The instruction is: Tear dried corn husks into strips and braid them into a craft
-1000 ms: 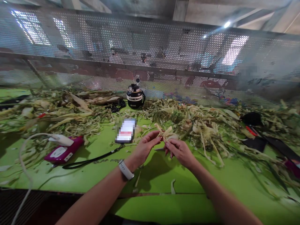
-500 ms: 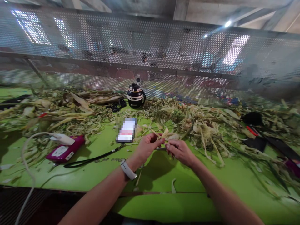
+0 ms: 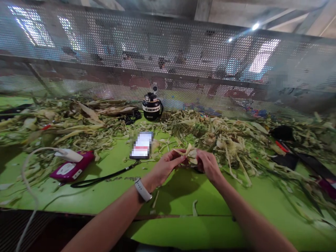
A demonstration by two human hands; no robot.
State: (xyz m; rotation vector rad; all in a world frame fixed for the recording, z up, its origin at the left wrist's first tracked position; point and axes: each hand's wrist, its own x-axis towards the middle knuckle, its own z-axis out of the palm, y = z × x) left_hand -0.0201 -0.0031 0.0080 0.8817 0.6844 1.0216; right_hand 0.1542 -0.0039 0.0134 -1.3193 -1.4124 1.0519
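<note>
Pale yellow strips of corn husk (image 3: 188,149) stick up between my two hands, above the green table (image 3: 181,196). My left hand (image 3: 170,162), with a light band on its wrist, is closed with thumb and fingers pinching the husk. Just to the right, my right hand (image 3: 208,164) is closed with its fingertips at the husk's right side. A dark shape shows under the right fingers; I cannot make out what it is. Fingers hide part of the husk. A loose strip (image 3: 194,208) lies near the front edge.
Heaps of husk (image 3: 225,140) cover the table's back. A phone (image 3: 141,145) with a black strap lies left of my hands. Farther left is a purple power strip (image 3: 73,167) with a white plug and cable. A black jug (image 3: 151,109) stands before a perforated metal screen (image 3: 168,45).
My right hand has shifted slightly right and up, its fingers now at the husk's right side. The husk strips are more spread. My left hand has barely moved.
</note>
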